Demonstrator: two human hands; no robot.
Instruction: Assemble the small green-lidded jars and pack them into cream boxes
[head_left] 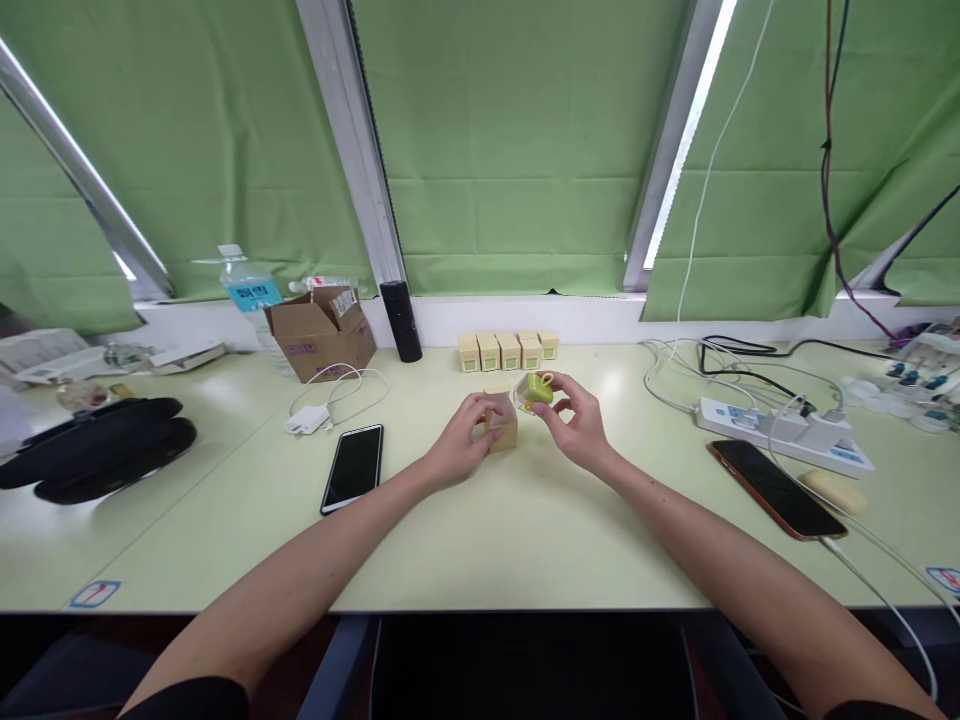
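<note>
My left hand [463, 440] is closed around a small tan cardboard box [505, 434] whose top is open. Just right of that box, my right hand [574, 424] pinches a small green item [535, 388] with a yellow ring on it and a clear part at its left side. What exactly the green item is I cannot make out. It is held slightly above the box and a little apart from it. Behind my hands, several small tan boxes [509, 351] with pale labels stand in a row near the wall.
A phone [354, 466] and a white charger [307, 420] lie left of my arms. Farther back are a brown carton [322, 340], a water bottle [251, 290] and a black flask [401, 322]. On the right are a power strip [780, 436], cables and another phone [776, 490].
</note>
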